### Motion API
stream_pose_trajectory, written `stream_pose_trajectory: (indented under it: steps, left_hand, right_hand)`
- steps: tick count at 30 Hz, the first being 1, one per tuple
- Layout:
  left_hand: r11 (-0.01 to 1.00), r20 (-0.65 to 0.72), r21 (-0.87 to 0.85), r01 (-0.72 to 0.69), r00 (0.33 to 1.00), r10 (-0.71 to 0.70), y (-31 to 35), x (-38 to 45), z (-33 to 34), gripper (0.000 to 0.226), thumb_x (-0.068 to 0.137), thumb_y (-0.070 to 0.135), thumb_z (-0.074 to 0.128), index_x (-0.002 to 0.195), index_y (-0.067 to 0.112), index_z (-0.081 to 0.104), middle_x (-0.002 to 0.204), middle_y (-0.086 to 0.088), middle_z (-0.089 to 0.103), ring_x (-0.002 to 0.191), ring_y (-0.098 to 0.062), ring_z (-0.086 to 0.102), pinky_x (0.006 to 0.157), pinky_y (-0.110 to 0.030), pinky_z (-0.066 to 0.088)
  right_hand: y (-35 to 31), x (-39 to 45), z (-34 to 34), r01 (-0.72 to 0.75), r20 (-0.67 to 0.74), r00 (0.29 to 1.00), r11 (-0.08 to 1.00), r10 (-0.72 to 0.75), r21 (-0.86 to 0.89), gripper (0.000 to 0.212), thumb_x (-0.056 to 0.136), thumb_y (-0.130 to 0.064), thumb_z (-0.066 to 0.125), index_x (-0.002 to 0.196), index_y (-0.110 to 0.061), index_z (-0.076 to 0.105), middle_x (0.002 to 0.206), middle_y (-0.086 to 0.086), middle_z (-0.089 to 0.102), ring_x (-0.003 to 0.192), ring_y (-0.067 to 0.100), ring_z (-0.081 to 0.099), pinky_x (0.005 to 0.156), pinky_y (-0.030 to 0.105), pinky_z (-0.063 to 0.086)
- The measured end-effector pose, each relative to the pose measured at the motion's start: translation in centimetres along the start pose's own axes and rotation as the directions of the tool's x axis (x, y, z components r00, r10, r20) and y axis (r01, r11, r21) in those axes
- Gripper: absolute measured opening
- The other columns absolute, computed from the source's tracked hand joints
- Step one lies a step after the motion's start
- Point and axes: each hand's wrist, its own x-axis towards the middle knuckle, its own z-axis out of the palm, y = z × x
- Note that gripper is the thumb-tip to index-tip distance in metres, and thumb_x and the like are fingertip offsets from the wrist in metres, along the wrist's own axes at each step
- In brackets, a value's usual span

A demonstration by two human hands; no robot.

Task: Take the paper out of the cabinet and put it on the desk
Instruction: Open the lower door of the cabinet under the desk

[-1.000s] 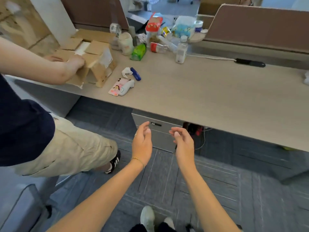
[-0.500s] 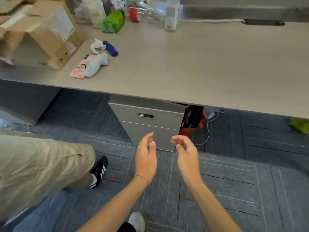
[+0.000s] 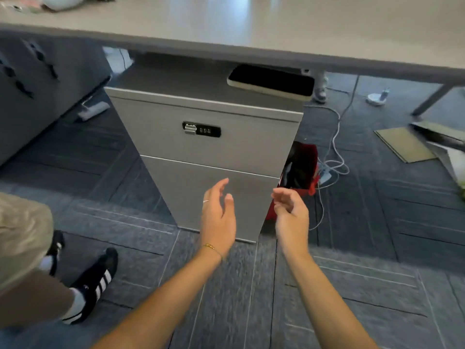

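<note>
A grey metal cabinet with two drawers stands under the light wooden desk. Both drawers are closed; the upper one carries a black combination lock. No paper is visible. My left hand hovers in front of the lower drawer, fingers apart and holding nothing. My right hand is beside it near the cabinet's right front edge, fingers loosely curled and apart, also with nothing in it. Neither hand touches the cabinet.
A dark flat tablet-like object lies on the cabinet's top. A red bag and white cables sit right of the cabinet. Cardboard sheets lie on the floor farther right. Another person's leg and black shoe are at left.
The view has dropped and moved closer to the cabinet, which now fills the centre. Both hands have come nearer to the lower drawer front. The desk's clutter has left the view.
</note>
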Motion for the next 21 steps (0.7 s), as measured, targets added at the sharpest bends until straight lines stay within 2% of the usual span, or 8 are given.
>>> stream_pose_trajectory:
  steps: [4, 7, 10, 11, 15, 17, 19, 21]
  left_hand:
    - [0.995, -0.05, 0.031, -0.096, 0.994, 0.097, -2.9, 1.1, 2.1, 0.038, 0.102, 0.023, 0.041, 0.138, 0.027, 0.053, 0.135, 0.007, 0.051, 0.122, -0.005, 0.054, 0.109, -0.032, 0.044]
    - [0.988, -0.058, 0.058, -0.144, 0.987, 0.147, -3.7, 1.4, 3.0, 0.039, 0.102, 0.022, 0.041, 0.139, 0.027, 0.052, 0.136, 0.006, 0.047, 0.104, 0.013, 0.053, 0.098, -0.024, 0.044]
    - [0.985, -0.067, 0.073, -0.153, 0.985, 0.158, -3.9, 1.1, 3.7, 0.042, 0.103, 0.023, 0.04, 0.144, 0.028, 0.047, 0.138, 0.004, 0.041, 0.089, 0.029, 0.047, 0.085, -0.015, 0.037]
    - [0.983, -0.07, 0.092, -0.157, 0.984, 0.164, -3.9, 1.0, 3.8, 0.044, 0.102, 0.025, 0.04, 0.146, 0.029, 0.044, 0.14, 0.004, 0.04, 0.089, 0.026, 0.049, 0.085, -0.017, 0.038]
    - [0.971, -0.034, 0.184, -0.154, 0.986, 0.163, -3.5, -0.1, 4.6, 0.059, 0.1, 0.026, 0.045, 0.154, 0.035, 0.026, 0.15, 0.002, 0.033, 0.089, -0.008, 0.058, 0.079, -0.03, 0.048]
    - [0.965, -0.012, 0.212, -0.152, 0.987, 0.158, -3.3, -0.9, 5.1, 0.067, 0.099, 0.026, 0.047, 0.157, 0.037, 0.015, 0.156, 0.001, 0.027, 0.091, -0.019, 0.063, 0.077, -0.033, 0.051]
    - [0.968, -0.028, 0.207, -0.144, 0.988, 0.153, -3.1, -1.9, 5.4, 0.074, 0.098, 0.026, 0.051, 0.158, 0.036, 0.011, 0.16, -0.001, 0.022, 0.103, -0.022, 0.065, 0.083, -0.031, 0.053]
    - [0.969, -0.041, 0.197, -0.149, 0.986, 0.16, -3.2, -3.3, 5.6, 0.083, 0.094, 0.026, 0.06, 0.159, 0.035, 0.008, 0.162, -0.002, 0.017, 0.122, -0.023, 0.059, 0.09, -0.024, 0.048]
  right_hand:
    - [1.5, 2.0, 0.3, 0.051, -0.087, 0.994, 0.995, -0.058, -0.084, 0.049, 0.09, 0.009, 0.05, 0.127, -0.022, 0.061, 0.119, -0.001, 0.067, 0.108, 0.019, 0.064, 0.097, 0.041, 0.054]
    - [1.9, 3.3, 0.9, 0.076, -0.038, 0.996, 0.993, -0.08, -0.093, 0.059, 0.091, 0.002, 0.051, 0.142, -0.026, 0.052, 0.128, -0.003, 0.067, 0.115, 0.019, 0.065, 0.1, 0.045, 0.054]
    - [2.2, 3.8, 1.4, 0.108, 0.01, 0.994, 0.988, -0.108, -0.107, 0.059, 0.088, -0.003, 0.052, 0.142, -0.026, 0.055, 0.125, -0.003, 0.072, 0.114, 0.018, 0.068, 0.101, 0.046, 0.055]
    - [2.3, 3.8, 1.6, 0.117, 0.011, 0.993, 0.986, -0.116, -0.119, 0.06, 0.086, -0.005, 0.052, 0.142, -0.026, 0.056, 0.126, -0.003, 0.072, 0.113, 0.019, 0.069, 0.1, 0.047, 0.056]
    - [2.2, 3.2, 1.8, 0.12, 0.049, 0.992, 0.972, -0.112, -0.203, 0.07, 0.08, -0.015, 0.051, 0.148, -0.03, 0.047, 0.141, -0.003, 0.063, 0.124, 0.021, 0.064, 0.101, 0.049, 0.055]
    - [2.0, 2.5, 1.5, 0.118, 0.071, 0.992, 0.962, -0.104, -0.247, 0.069, 0.08, -0.017, 0.05, 0.148, -0.03, 0.046, 0.141, -0.002, 0.063, 0.12, 0.023, 0.066, 0.099, 0.051, 0.055]
    - [1.7, 1.9, 0.9, 0.131, 0.082, 0.99, 0.947, -0.112, -0.293, 0.061, 0.082, -0.019, 0.053, 0.142, -0.027, 0.05, 0.134, 0.0, 0.066, 0.115, 0.025, 0.067, 0.096, 0.051, 0.056]
    - [1.5, 0.9, 0.0, 0.174, 0.095, 0.984, 0.923, -0.15, -0.343, 0.044, 0.087, -0.025, 0.059, 0.131, -0.023, 0.055, 0.12, 0.0, 0.07, 0.106, 0.022, 0.068, 0.093, 0.048, 0.057]
